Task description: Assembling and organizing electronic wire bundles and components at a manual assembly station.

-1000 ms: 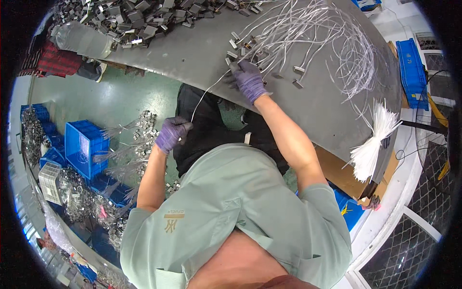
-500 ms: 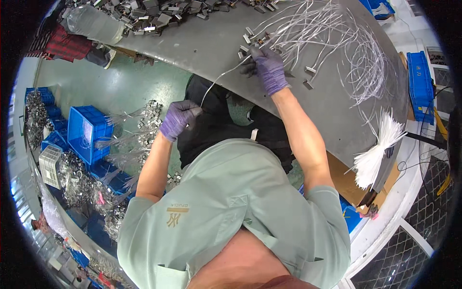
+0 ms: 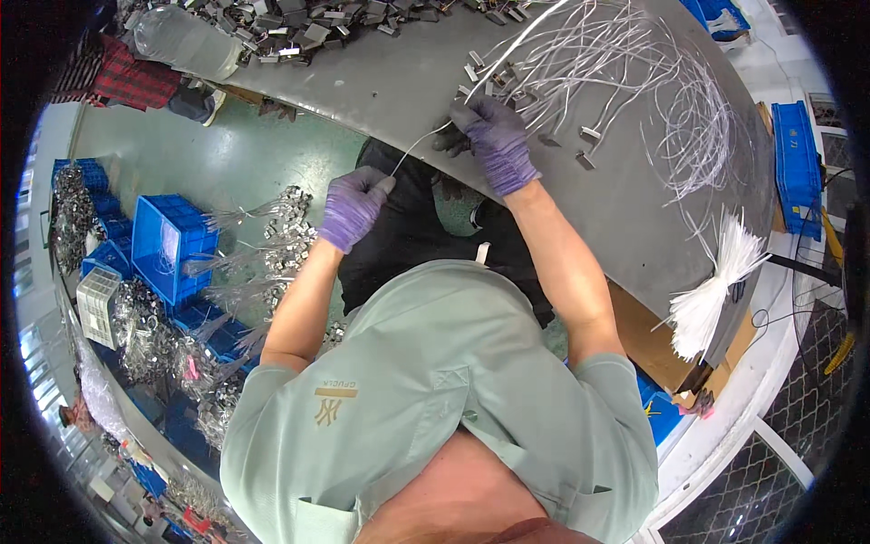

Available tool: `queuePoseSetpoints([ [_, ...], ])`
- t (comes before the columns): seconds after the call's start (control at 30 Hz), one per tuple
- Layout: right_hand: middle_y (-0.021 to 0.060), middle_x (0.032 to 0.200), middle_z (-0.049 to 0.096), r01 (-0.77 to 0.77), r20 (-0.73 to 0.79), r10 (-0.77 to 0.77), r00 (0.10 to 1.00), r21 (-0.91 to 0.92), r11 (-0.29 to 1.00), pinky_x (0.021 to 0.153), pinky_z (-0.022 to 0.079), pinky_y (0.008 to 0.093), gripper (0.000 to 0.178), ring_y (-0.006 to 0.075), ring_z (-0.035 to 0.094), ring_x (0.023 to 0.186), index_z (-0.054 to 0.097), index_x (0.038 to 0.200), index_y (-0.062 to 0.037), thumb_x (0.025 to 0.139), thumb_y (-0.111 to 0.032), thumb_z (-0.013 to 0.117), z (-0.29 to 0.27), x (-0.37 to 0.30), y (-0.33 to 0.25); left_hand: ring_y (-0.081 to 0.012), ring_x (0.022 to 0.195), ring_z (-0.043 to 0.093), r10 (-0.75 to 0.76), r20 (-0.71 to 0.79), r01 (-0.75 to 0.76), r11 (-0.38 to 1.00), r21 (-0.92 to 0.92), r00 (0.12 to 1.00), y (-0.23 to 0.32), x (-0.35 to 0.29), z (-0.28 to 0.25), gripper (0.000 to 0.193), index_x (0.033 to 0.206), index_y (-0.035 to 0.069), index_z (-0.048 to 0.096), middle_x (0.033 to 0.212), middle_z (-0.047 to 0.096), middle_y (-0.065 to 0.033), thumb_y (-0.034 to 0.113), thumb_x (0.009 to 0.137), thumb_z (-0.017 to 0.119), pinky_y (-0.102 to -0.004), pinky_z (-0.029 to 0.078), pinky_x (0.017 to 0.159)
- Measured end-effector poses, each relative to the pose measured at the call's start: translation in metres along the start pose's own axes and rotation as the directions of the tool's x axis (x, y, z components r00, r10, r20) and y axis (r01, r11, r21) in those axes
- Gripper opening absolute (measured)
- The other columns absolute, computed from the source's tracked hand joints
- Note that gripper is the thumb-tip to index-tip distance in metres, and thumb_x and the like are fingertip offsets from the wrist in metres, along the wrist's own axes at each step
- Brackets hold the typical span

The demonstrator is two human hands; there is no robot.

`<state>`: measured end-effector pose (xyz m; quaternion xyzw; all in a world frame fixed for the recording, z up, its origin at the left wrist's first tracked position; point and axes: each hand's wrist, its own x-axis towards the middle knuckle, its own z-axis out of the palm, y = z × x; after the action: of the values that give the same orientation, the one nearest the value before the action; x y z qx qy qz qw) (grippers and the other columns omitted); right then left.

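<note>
A thin white cable (image 3: 414, 146) runs between my two purple-and-grey gloved hands, over the near edge of the grey table (image 3: 399, 95). My left hand (image 3: 353, 207), out past that edge above my lap, pinches one end of it. My right hand (image 3: 492, 140) is closed round the cable at the table's edge, and the cable carries on past it toward the far side. Close by my right hand lie several small metal-ended connectors (image 3: 590, 135), joined to a loose spread of white cables (image 3: 589, 54). What exactly sits inside my right fingers is hidden.
A heap of dark metal parts (image 3: 317, 32) covers the far left of the table, beside a clear plastic bag (image 3: 186, 43). A bundle of white strips (image 3: 720, 295) hangs at the right edge. Blue crates (image 3: 172, 249) and bundled cables (image 3: 285, 236) stand at left.
My left hand has moved up and slightly right, nearer my right hand, and the cable span between them is shorter. My right hand has shifted slightly down and left.
</note>
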<state>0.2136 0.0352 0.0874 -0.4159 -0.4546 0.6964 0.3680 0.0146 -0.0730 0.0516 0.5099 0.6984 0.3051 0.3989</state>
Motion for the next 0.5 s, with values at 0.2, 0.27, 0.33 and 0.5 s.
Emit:
queuePoseSetpoints([
  [0.2,0.012,0.072,0.064,0.128,0.007,-0.128,0.992,-0.036,0.991,0.051,0.051,0.0257,0.019,0.0171,0.064,0.059,0.057,0.091,0.0043,0.083,-0.013,0.062,-0.004,0.004,-0.003,-0.0136,0.07,0.055,0.015,-0.012,-0.016,0.998,-0.054,1.0,0.009,-0.006,-0.002,0.024,0.09,0.0,0.065,0.075,0.065,-0.0088,0.022,0.081,0.065,-0.0294,0.046,0.069],
  [0.27,0.012,0.074,0.064,0.147,-0.024,-0.149,0.989,-0.069,0.987,0.052,0.051,0.0257,0.02,0.017,0.064,0.06,0.057,0.091,0.0038,0.082,-0.013,0.063,-0.003,0.006,-0.004,-0.0136,0.07,0.055,0.024,-0.006,-0.024,0.998,-0.059,1.0,0.017,-0.01,-0.005,0.024,0.089,0.0,0.065,0.076,0.066,-0.0087,0.022,0.081,0.066,-0.0293,0.046,0.068],
  [0.33,0.0121,0.075,0.064,0.165,-0.055,-0.171,0.984,-0.102,0.981,0.052,0.051,0.0257,0.022,0.0168,0.064,0.06,0.057,0.092,0.0032,0.081,-0.014,0.065,-0.004,0.009,-0.001,-0.0129,0.069,0.055,0.006,0.002,-0.005,0.997,-0.074,1.0,0.031,-0.017,-0.006,0.022,0.087,0.0,0.065,0.074,0.065,-0.0082,0.021,0.081,0.065,-0.029,0.046,0.067],
  [0.5,0.0113,0.078,0.065,0.309,-0.115,-0.408,0.906,-0.479,0.822,0.052,0.05,0.0251,0.024,0.0179,0.064,0.06,0.056,0.098,0.0032,0.085,-0.017,0.062,-0.019,0.021,0.0,-0.0127,0.064,0.054,0.065,-0.05,-0.065,0.998,-0.005,0.997,0.026,-0.021,-0.005,0.017,0.085,0.0,0.065,0.069,0.063,-0.0088,0.017,0.081,0.065,-0.0287,0.045,0.063],
])
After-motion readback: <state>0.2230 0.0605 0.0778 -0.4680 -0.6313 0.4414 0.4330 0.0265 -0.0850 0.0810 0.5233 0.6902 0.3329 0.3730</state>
